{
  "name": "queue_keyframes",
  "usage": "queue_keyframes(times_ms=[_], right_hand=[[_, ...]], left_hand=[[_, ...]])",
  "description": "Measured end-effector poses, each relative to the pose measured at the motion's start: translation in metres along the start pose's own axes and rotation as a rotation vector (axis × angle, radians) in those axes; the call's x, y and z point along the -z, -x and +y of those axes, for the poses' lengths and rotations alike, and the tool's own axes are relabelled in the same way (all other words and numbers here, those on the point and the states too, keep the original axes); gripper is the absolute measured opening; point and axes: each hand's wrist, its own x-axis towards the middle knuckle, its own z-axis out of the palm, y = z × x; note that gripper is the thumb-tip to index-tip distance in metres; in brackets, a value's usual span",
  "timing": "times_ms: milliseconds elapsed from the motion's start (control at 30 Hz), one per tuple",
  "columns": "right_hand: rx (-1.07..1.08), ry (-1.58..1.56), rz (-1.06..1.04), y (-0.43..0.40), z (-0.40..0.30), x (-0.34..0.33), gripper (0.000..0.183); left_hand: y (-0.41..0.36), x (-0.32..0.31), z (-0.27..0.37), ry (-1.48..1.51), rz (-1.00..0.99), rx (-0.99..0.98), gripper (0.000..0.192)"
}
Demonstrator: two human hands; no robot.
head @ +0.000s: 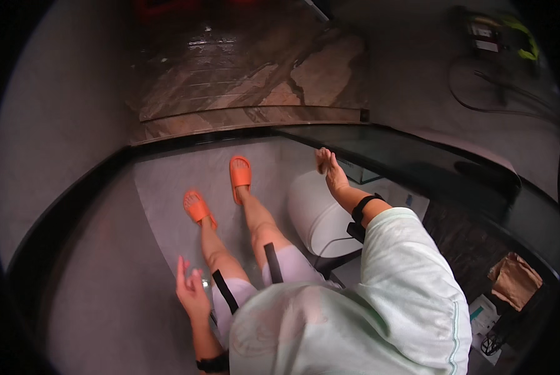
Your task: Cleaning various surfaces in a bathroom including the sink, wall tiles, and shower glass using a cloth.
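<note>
Raised against the dark edge of a door frame (303,137), my right hand (331,168) has its fingers extended and somewhat blurred; whether it touches the frame I cannot tell. A white rounded bin or drum (324,215) lies just below that hand. My left hand (192,287) hangs beside my left thigh, palm up, fingers apart, holding nothing. Both wrists wear black straps. Orange slides (240,176) are on my feet, which stand on a grey floor (162,187).
A marble-patterned wet-looking floor (261,79) lies past a raised threshold (251,118). At right are a crumpled brown paper bag (515,281), a white device (483,315), coiled black cable (491,344) and a box (362,172). A hose or cable (472,108) hangs on the wall.
</note>
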Motion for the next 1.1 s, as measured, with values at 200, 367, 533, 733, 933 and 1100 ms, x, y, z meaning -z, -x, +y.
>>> queue_keyframes(times_ms=[200,367,533,733,933,1100], right_hand=[[0.212,0.226,-0.048,-0.120,-0.050,-0.014,0.052],[0.197,0.319,-0.095,-0.238,-0.142,-0.055,0.047],[0.192,0.248,0.023,-0.300,-0.156,-0.055,0.049],[0.175,0.252,-0.054,-0.279,-0.168,-0.061,0.042],[0.028,0.235,-0.006,-0.174,-0.099,-0.020,0.034],[-0.134,-0.297,0.024,-0.030,-0.021,-0.005,0.038]], left_hand=[[-0.034,-0.019,-0.056,-0.021,-0.023,0.179,0.043],[-0.046,-0.024,-0.102,-0.121,0.032,0.310,0.043],[-0.037,-0.025,-0.129,-0.033,0.018,0.482,0.044],[-0.036,-0.029,-0.110,-0.063,-0.004,0.445,0.047],[-0.016,-0.001,-0.064,-0.060,-0.037,0.318,0.050],[-0.011,0.012,-0.032,-0.028,-0.130,0.043,0.041]])
